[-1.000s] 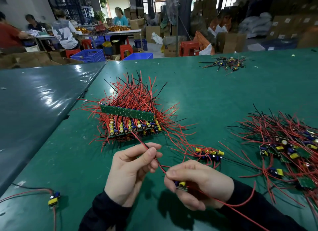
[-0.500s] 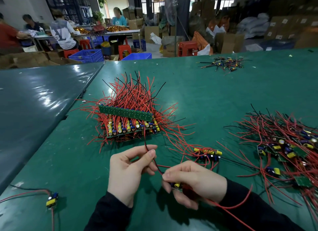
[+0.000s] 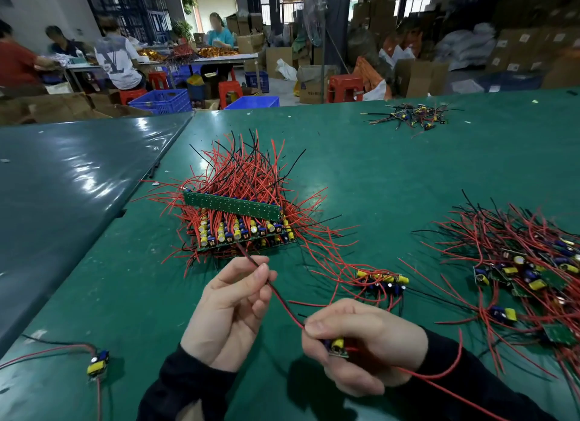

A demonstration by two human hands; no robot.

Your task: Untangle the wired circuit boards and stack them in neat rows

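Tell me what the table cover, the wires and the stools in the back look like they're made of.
Table cover: looks like green vinyl or a similar coated sheet, going by its smooth, faintly glossy surface.
Wires: red and black, thin and springy, holding their curves; the insulation is probably plastic.
Stools: likely molded plastic, uniformly red with a dull sheen.

Single head-worn view looks forward and down, close above the table (image 3: 392, 175).

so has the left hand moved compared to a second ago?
Barely. The left hand stays just below the stacked boards, pinching the wire straighter.
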